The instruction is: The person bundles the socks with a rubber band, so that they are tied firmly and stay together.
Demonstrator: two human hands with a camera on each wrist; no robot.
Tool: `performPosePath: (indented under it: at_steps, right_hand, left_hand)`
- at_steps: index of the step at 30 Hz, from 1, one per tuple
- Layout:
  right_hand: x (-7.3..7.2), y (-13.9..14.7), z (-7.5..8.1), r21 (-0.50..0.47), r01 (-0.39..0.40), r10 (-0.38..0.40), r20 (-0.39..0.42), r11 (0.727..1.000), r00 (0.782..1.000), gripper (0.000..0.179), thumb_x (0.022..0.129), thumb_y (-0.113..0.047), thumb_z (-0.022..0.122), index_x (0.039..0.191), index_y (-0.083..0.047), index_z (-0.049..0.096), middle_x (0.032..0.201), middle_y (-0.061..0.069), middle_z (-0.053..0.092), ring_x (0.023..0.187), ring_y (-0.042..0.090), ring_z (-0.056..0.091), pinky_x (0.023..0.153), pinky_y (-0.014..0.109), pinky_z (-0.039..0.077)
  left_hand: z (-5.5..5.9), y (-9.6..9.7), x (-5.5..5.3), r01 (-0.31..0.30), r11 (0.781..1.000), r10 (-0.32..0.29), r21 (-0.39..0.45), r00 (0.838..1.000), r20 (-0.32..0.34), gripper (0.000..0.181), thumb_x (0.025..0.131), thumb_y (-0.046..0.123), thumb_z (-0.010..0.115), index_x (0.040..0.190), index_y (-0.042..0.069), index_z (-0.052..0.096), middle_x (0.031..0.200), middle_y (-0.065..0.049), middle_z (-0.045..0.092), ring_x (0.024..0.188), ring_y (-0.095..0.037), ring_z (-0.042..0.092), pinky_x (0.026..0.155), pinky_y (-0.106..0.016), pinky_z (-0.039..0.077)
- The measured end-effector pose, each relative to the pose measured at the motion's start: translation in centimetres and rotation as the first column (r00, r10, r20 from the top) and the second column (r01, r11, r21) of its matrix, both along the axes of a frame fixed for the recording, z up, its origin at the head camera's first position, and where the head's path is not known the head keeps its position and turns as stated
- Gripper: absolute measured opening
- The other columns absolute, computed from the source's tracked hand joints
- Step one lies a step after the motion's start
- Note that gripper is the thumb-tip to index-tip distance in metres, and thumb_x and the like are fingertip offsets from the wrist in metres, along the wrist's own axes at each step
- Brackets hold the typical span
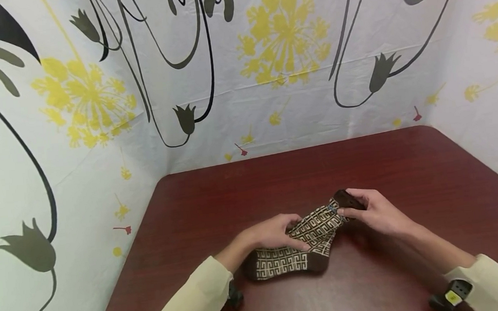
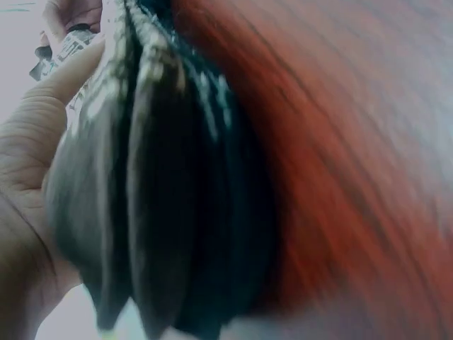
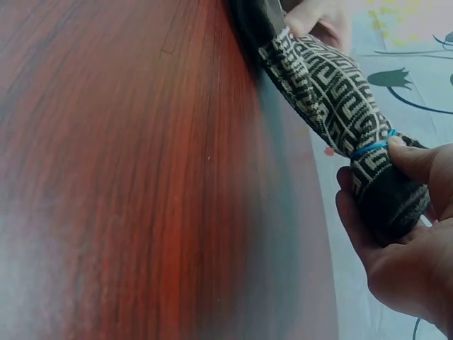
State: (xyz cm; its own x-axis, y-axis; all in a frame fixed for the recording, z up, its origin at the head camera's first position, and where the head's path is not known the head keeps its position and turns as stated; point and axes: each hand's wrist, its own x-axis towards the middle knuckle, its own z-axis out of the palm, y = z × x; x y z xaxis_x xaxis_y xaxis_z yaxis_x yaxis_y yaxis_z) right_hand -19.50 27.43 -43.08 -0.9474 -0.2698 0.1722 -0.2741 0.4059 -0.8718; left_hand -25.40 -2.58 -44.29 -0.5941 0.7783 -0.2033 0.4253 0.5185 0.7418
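Note:
A bundle of patterned socks (image 1: 283, 262), dark brown with a cream Greek-key design, lies slantwise over the table. My left hand (image 1: 274, 232) grips its middle, thumb along the near side and fingers over the far side. With my right hand (image 1: 378, 212) I hold the brown cuff end (image 3: 388, 202), thumb by a blue band (image 3: 369, 149) that cinches the bundle below the cuff. The cuff end is raised above the tabletop. In the left wrist view the brown toe ends (image 2: 159, 191) show as layers stacked together, beside my left palm.
The dark red wooden table (image 1: 251, 189) has rounded far corners. A white cloth (image 1: 236, 103) printed with grey and yellow flowers hangs behind it and at both sides. Each wrist wears a small black device, such as the one (image 1: 457, 293) by the right sleeve.

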Motion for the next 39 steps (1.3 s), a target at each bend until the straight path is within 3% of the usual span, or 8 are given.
performPosePath:
  at_steps: [4,11,17,23,29,35,39]
  right_hand:
    - [0.1,0.5,-0.1,-0.008,0.036,-0.036,0.021,0.999,0.999,0.042,0.1,-0.013,0.076,0.137,0.005,0.064,0.108,0.013,0.074,0.088,0.012,0.068,0.071,0.033,0.059]
    - [-0.1,1.2,-0.3,0.009,0.098,-0.098,0.054,0.995,0.994,0.045,0.103,-0.016,0.073,0.139,0.007,0.061,0.103,0.013,0.073,0.085,0.015,0.065,0.071,0.032,0.056]
    - [-0.4,1.6,-0.5,-0.05,0.081,-0.072,0.163,0.995,0.984,0.052,0.107,-0.017,0.067,0.146,0.014,0.052,0.107,0.014,0.073,0.087,0.014,0.065,0.073,0.031,0.056]
    - [-0.7,1.9,-0.7,-0.162,0.049,0.0,0.286,0.986,0.958,0.057,0.11,-0.013,0.06,0.151,0.019,0.04,0.122,0.021,0.071,0.094,0.011,0.07,0.08,0.031,0.059]
    - [-1.1,2.0,-0.7,-0.178,0.031,0.031,0.339,0.984,0.94,0.057,0.11,-0.012,0.058,0.152,0.021,0.037,0.125,0.023,0.068,0.095,0.013,0.07,0.08,0.032,0.059]
    - [-1.4,2.2,-0.8,-0.187,0.057,0.016,0.366,0.981,0.931,0.059,0.11,-0.014,0.059,0.151,0.022,0.037,0.126,0.022,0.068,0.096,0.011,0.071,0.081,0.031,0.06]
    - [-1.7,2.4,-0.9,-0.154,0.096,-0.03,0.381,0.983,0.924,0.059,0.11,-0.019,0.061,0.149,0.02,0.041,0.12,0.017,0.071,0.093,0.012,0.072,0.081,0.032,0.061]
  left_hand:
    - [0.3,-1.4,0.0,-0.004,0.998,0.005,-0.067,1.0,0.016,0.069,0.092,0.037,0.085,0.146,0.005,0.057,0.138,-0.004,0.066,0.127,-0.009,0.06,0.108,-0.027,0.045]
    - [0.8,-4.1,-0.4,0.033,0.992,-0.03,-0.12,0.999,0.028,0.052,0.096,0.039,0.08,0.137,0.012,0.065,0.138,0.002,0.065,0.133,-0.011,0.056,0.111,-0.03,0.043]
    - [1.4,-6.3,-1.0,0.036,0.992,-0.032,-0.123,0.999,0.033,0.042,0.098,0.035,0.078,0.132,0.014,0.067,0.133,0.004,0.066,0.13,-0.012,0.057,0.111,-0.033,0.044]
    - [1.6,-8.2,-1.7,-0.028,0.996,0.03,-0.086,0.999,0.029,0.038,0.099,0.033,0.077,0.131,0.016,0.069,0.132,0.003,0.068,0.128,-0.013,0.057,0.111,-0.036,0.043]
    - [1.8,-9.7,-2.4,-0.104,0.994,0.105,-0.025,0.993,0.049,0.036,0.099,0.03,0.077,0.13,0.014,0.069,0.13,0.001,0.07,0.131,-0.021,0.059,0.112,-0.044,0.044]
    - [1.6,-10.6,-3.1,-0.193,0.981,0.192,0.031,0.98,0.056,0.031,0.1,0.03,0.077,0.125,0.013,0.07,0.119,0.002,0.072,0.129,-0.023,0.062,0.108,-0.044,0.047]
    - [1.3,-10.8,-3.5,-0.238,0.967,0.23,0.096,0.97,0.085,0.029,0.101,0.024,0.076,0.125,0.009,0.068,0.113,-0.002,0.075,0.113,-0.02,0.068,0.098,-0.037,0.05]
